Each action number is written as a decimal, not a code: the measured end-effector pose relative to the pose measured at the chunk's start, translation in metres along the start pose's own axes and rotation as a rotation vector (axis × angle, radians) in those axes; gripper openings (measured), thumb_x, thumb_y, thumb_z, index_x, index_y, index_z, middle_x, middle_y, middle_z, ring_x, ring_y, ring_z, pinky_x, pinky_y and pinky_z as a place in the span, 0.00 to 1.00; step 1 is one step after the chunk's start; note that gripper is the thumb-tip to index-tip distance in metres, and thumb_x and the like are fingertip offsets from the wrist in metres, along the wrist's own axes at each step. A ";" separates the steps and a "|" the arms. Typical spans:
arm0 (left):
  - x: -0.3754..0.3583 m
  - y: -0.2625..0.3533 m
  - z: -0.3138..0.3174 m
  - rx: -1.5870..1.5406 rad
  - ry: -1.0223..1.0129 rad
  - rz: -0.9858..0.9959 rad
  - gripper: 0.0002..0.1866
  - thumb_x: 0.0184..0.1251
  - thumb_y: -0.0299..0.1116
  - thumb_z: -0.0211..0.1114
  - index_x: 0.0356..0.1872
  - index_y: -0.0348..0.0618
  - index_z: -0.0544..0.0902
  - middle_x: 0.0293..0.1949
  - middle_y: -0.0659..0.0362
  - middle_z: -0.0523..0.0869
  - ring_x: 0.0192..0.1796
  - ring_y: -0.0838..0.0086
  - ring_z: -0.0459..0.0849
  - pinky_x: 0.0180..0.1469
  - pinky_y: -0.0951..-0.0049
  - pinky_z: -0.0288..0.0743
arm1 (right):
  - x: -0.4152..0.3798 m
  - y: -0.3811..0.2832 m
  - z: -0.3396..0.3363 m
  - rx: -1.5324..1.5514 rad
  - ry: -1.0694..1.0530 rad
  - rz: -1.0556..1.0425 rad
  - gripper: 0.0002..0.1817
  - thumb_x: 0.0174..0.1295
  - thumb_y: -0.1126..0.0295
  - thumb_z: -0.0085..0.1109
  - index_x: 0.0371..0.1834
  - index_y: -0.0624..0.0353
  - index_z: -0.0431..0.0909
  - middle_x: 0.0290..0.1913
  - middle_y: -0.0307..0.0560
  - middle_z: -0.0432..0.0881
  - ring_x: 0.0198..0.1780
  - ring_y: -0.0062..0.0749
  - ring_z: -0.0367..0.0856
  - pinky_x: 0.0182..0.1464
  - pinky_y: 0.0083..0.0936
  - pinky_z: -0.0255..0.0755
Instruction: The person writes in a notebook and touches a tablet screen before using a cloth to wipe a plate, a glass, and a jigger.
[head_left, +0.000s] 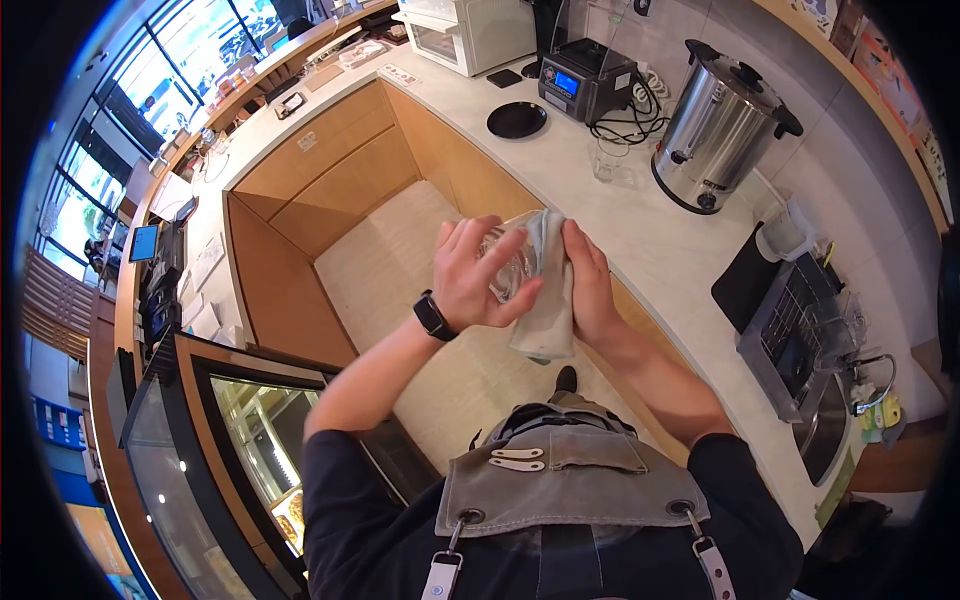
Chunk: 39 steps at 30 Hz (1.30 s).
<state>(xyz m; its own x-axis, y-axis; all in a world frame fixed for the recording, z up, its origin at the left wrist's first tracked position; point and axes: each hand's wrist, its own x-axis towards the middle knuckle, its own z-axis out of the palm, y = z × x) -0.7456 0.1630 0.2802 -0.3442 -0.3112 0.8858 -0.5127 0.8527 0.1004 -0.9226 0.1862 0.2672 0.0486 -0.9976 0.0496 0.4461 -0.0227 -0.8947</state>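
My left hand (470, 275), with a black watch on its wrist, curls its fingers around a clear glass (517, 265). A pale grey-green cloth (545, 320) is pressed against the glass's right side and hangs below it. On the cloth's far side lies my right hand (592, 290), gripping it with the fingers pointing up. Both hands are close together in front of my chest, above the floor between the counters. Part of the glass is hidden behind the left fingers and the cloth.
Along the right counter (650, 245) stand a black round plate (517, 120), a black machine with a blue screen (585, 82), a small clear glass (604, 168), a steel urn (722, 130), a wire rack (795, 320) and a sink (822, 430). A glass display case (180, 470) is at lower left.
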 end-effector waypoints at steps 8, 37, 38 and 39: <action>0.019 0.021 -0.020 -0.130 -0.457 0.418 0.21 0.53 0.50 0.73 0.45 0.52 0.82 0.36 0.58 0.77 0.33 0.68 0.78 0.37 0.68 0.66 | 0.017 0.002 -0.035 -0.060 -0.491 0.628 0.18 0.79 0.55 0.46 0.50 0.56 0.81 0.42 0.37 0.84 0.41 0.20 0.84 0.41 0.22 0.79; -0.027 0.091 0.043 -1.391 0.438 -1.122 0.28 0.80 0.52 0.43 0.64 0.38 0.73 0.54 0.50 0.82 0.56 0.61 0.83 0.63 0.58 0.77 | -0.016 -0.032 -0.011 -0.504 -0.557 -0.504 0.65 0.26 0.54 0.94 0.71 0.61 0.63 0.61 0.46 0.77 0.62 0.31 0.77 0.63 0.32 0.73; -0.026 0.093 0.047 -1.316 0.473 -1.115 0.29 0.80 0.53 0.42 0.63 0.38 0.73 0.55 0.51 0.82 0.55 0.61 0.83 0.63 0.59 0.77 | -0.018 -0.026 -0.012 -0.456 -0.487 -0.491 0.63 0.28 0.55 0.93 0.71 0.61 0.63 0.61 0.47 0.77 0.62 0.31 0.77 0.63 0.32 0.73; -0.024 0.095 0.051 -1.239 0.506 -1.110 0.29 0.81 0.54 0.42 0.62 0.38 0.74 0.55 0.52 0.81 0.55 0.62 0.83 0.62 0.60 0.78 | -0.021 -0.019 -0.011 -0.407 -0.418 -0.478 0.62 0.30 0.55 0.93 0.71 0.62 0.64 0.61 0.47 0.77 0.62 0.32 0.77 0.63 0.32 0.73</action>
<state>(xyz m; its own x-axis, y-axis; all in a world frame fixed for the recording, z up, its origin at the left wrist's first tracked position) -0.8261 0.2304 0.2460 0.1081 -0.9780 0.1785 0.6250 0.2065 0.7528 -0.9423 0.2068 0.2781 0.3037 -0.7672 0.5649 0.1419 -0.5499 -0.8231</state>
